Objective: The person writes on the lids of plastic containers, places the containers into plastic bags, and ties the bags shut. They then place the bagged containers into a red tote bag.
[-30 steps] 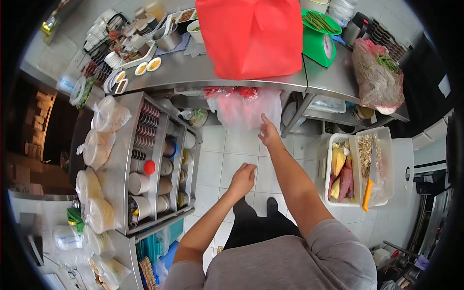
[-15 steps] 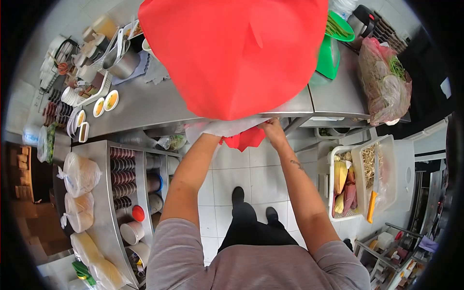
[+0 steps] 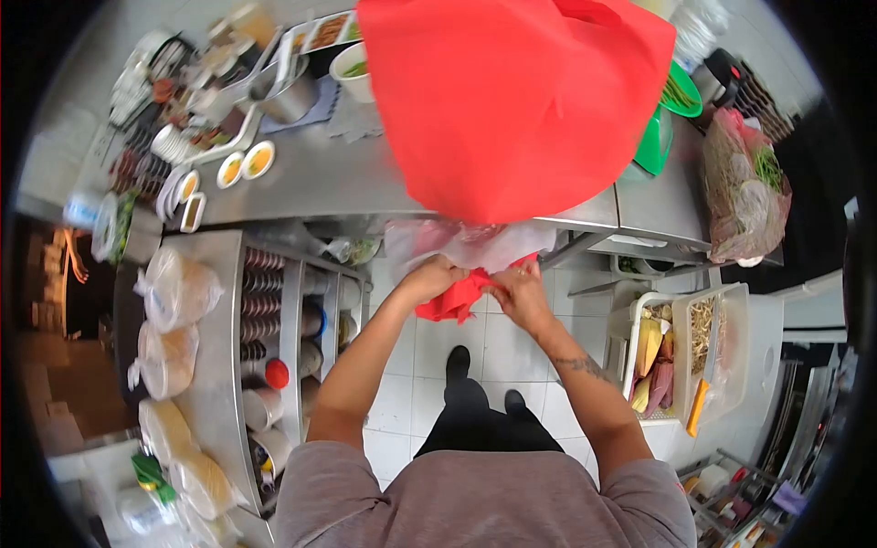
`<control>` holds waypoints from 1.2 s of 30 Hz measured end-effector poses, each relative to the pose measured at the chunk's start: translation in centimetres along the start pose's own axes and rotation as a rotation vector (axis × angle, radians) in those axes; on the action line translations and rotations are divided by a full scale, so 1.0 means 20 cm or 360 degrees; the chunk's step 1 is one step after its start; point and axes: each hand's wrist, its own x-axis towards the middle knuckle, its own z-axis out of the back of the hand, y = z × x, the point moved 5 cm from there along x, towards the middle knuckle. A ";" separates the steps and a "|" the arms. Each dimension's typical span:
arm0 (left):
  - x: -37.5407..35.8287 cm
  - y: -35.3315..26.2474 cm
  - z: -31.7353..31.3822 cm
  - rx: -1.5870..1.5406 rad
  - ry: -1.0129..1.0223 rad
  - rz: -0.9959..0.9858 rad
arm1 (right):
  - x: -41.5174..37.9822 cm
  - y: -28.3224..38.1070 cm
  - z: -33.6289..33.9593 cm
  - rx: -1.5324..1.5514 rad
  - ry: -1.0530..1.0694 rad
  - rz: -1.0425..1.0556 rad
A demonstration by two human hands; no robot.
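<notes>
A large red fabric bag [image 3: 521,119] stands bulging over the steel counter's front edge. Translucent white plastic [image 3: 411,247] hangs below it, with bunched red fabric [image 3: 448,306] underneath. My left hand [image 3: 429,279] is closed, its fingers pinching the edge where plastic and red fabric meet. Close by on the right, my right hand [image 3: 521,294] is closed on the gathered red fabric, thumb and fingers together. What lies inside the bag is hidden.
On the steel counter [image 3: 338,183] sit small sauce dishes [image 3: 258,160], a metal pot [image 3: 290,96], a green scale [image 3: 653,142] and a bag of greens [image 3: 744,192]. An orange-handled knife [image 3: 698,408] rests by tubs at right. Wrapped containers [image 3: 178,288] line the left shelf.
Both hands have come lower and closer together, drawing more red fabric and plastic down into view. The camera view has shifted, so the bag and counter appear further right.
</notes>
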 end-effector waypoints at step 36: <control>-2.48 0.36 -0.56 -0.2247 -0.1630 -0.0577 | -0.74 1.76 0.08 0.1795 0.0927 -0.0283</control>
